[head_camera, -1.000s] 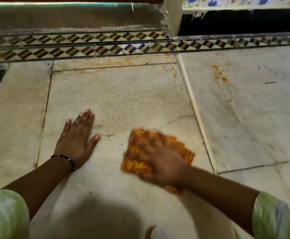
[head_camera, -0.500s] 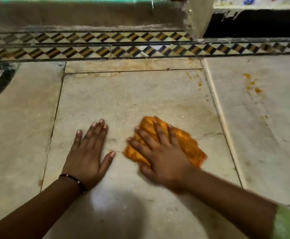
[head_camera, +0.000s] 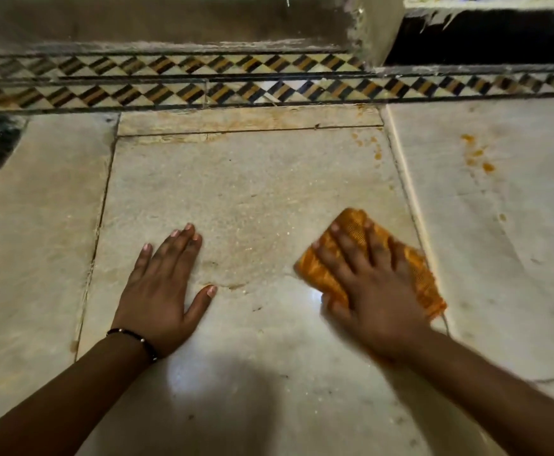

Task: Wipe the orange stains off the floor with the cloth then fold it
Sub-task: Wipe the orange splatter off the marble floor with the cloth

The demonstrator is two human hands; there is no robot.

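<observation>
Swept rightward since half a second ago, the orange cloth [head_camera: 351, 255] lies under the right hand [head_camera: 372, 291], fingers spread flat on it, near the tile seam. Left hand [head_camera: 162, 291] braces flat on the floor [head_camera: 252, 192]. Far-right orange stains [head_camera: 476, 156] remain; firm overlapping strokes should reach them.

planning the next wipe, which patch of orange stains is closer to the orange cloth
The small orange spots on the centre slab's far right corner, same slab as the orange cloth. The bigger orange splatter lies across the joint on the right slab.
</observation>
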